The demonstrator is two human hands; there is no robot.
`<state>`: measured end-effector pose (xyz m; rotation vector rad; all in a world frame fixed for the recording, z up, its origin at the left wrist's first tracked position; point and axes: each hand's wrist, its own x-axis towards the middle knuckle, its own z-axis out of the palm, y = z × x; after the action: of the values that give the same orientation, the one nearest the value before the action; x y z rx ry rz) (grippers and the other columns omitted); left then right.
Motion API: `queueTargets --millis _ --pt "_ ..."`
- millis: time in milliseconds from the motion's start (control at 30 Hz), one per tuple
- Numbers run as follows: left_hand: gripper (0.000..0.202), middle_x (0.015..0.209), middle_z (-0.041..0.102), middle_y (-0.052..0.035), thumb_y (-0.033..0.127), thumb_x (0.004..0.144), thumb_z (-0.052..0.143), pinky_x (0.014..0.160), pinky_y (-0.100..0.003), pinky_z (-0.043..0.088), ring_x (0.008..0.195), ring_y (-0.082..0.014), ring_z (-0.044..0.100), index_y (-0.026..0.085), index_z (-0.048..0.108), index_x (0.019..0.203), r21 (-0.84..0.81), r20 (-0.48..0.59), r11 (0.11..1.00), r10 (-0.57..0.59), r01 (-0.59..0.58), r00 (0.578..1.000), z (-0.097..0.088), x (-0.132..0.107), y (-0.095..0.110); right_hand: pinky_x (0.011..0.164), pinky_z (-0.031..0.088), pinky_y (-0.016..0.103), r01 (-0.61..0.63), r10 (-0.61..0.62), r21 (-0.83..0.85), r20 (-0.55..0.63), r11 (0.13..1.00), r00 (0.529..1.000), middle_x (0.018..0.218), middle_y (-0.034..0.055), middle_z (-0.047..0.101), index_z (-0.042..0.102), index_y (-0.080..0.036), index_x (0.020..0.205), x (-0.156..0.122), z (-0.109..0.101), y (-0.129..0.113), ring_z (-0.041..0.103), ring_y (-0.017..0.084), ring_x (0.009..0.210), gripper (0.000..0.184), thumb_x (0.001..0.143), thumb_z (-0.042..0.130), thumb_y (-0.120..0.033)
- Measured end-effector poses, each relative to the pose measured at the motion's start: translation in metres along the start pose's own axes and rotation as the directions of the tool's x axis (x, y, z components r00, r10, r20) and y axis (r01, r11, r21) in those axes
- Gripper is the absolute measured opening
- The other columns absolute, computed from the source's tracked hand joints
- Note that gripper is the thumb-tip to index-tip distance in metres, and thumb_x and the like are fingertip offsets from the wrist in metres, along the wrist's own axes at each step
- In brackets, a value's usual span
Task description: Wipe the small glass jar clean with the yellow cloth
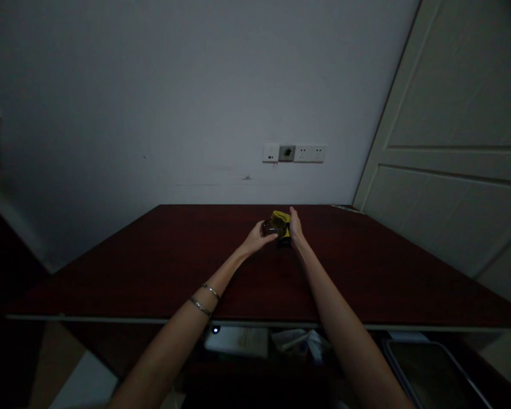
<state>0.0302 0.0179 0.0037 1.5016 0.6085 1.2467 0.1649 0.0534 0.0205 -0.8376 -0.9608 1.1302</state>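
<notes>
Over the dark red tabletop (174,255), both hands meet around a small see-through glass vessel (271,229), perhaps a cup or bowl. My left hand (255,238) is wrapped round its left side, with the thumb toward me. On the right, my right hand (295,225) presses a yellow and black cloth (281,216) against the glass. The cloth shows above the vessel and along its right side. Most of my right fingers are hidden behind the cloth and the hand itself. Two silver bracelets (202,307) sit on my left forearm.
A white wall with a row of sockets (309,153) stands behind the table. At the right is a pale panelled door (451,153). Below the table's front edge are a white box-like object (237,341), crumpled white material (293,339) and a grey-rimmed tray-like object (436,344).
</notes>
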Motion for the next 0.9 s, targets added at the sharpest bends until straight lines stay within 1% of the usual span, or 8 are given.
queueTargets --millis 133,267,367,467,567,667,800,900 --pt "0.066 0.111 0.051 -0.015 0.016 0.045 0.077 0.095 -0.041 0.035 0.103 -0.022 0.051 0.012 0.041 0.1 0.005 -0.121 0.999 0.039 -0.038 0.992 0.0 0.002 -0.002 0.062 0.049 0.027 -0.062 0.063 0.047 -0.016 0.997 0.998 0.065 0.0046 0.068 0.065 -0.015 0.072 -0.003 0.006 -0.002 0.062 0.017 0.062 0.046 0.078 0.035 -0.049" --pt "0.069 0.104 0.053 -0.0124 0.019 0.043 0.079 0.09 -0.04 0.037 0.097 -0.0209 0.053 0.014 0.041 0.1 0.131 -0.207 0.99 0.08 -0.053 0.975 -0.002 0.004 -0.005 0.066 0.049 0.026 -0.055 0.058 0.052 -0.067 0.997 0.996 0.069 0.0037 0.069 0.066 -0.015 0.074 -0.009 0.013 -0.001 0.062 0.016 0.067 0.042 0.076 0.04 -0.048" --pt "0.07 0.1 0.054 -0.0107 0.025 0.042 0.08 0.09 -0.041 0.036 0.096 -0.0221 0.053 0.015 0.042 0.101 0.258 -0.312 0.964 0.142 -0.06 0.939 -0.003 0.004 -0.007 0.068 0.049 0.027 -0.031 0.034 0.031 -0.1 0.999 0.994 0.073 0.0028 0.069 0.066 -0.015 0.078 -0.01 0.016 0.005 0.063 0.017 0.07 0.042 0.075 0.041 -0.048" --pt "0.07 0.097 0.054 -0.0094 0.027 0.04 0.081 0.09 -0.041 0.034 0.096 -0.023 0.052 0.016 0.044 0.099 0.315 -0.4 0.947 0.185 -0.056 0.898 -0.003 0.003 -0.007 0.069 0.048 0.028 0.027 -0.031 -0.04 -0.086 0.999 0.996 0.073 0.0017 0.069 0.067 -0.017 0.08 -0.008 0.015 0.012 0.063 0.017 0.073 0.042 0.074 0.041 -0.049" --pt "0.07 0.096 0.054 -0.0082 0.027 0.038 0.081 0.09 -0.04 0.033 0.096 -0.0227 0.051 0.017 0.044 0.097 0.304 -0.429 0.951 0.187 -0.054 0.884 -0.003 0.003 -0.006 0.07 0.048 0.027 0.103 -0.107 -0.084 -0.043 0.991 0.993 0.075 0.0013 0.069 0.067 -0.018 0.08 -0.007 0.014 0.017 0.063 0.017 0.075 0.042 0.073 0.042 -0.051" --pt "0.071 0.097 0.053 -0.0076 0.027 0.038 0.081 0.09 -0.038 0.033 0.097 -0.0216 0.05 0.017 0.043 0.097 0.322 -0.439 0.946 0.188 -0.042 0.879 -0.003 0.004 -0.005 0.069 0.047 0.027 0.113 -0.121 -0.098 -0.078 0.989 0.99 0.079 0.0021 0.069 0.067 -0.018 0.081 -0.01 0.016 0.015 0.062 0.017 0.077 0.041 0.071 0.046 -0.051" --pt "0.071 0.1 0.053 -0.0087 0.029 0.039 0.08 0.088 -0.036 0.036 0.095 -0.0201 0.051 0.016 0.043 0.098 0.319 -0.494 0.947 0.203 -0.041 0.845 -0.002 0.008 -0.008 0.064 0.048 0.026 0.052 -0.059 -0.056 -0.136 0.997 0.989 0.076 0.0027 0.069 0.067 -0.015 0.079 -0.02 0.024 0.004 0.062 0.017 0.072 0.038 0.066 0.055 -0.048" --pt "0.073 0.101 0.054 -0.0104 0.029 0.039 0.081 0.085 -0.034 0.04 0.092 -0.0192 0.054 0.014 0.045 0.1 0.255 -0.529 0.964 0.203 -0.073 0.824 0.001 0.014 -0.01 0.061 0.048 0.026 -0.013 0.027 0.095 -0.138 0.995 0.99 0.069 0.0017 0.067 0.066 -0.014 0.076 -0.024 0.025 -0.003 0.061 0.016 0.065 0.027 0.065 0.059 -0.039"
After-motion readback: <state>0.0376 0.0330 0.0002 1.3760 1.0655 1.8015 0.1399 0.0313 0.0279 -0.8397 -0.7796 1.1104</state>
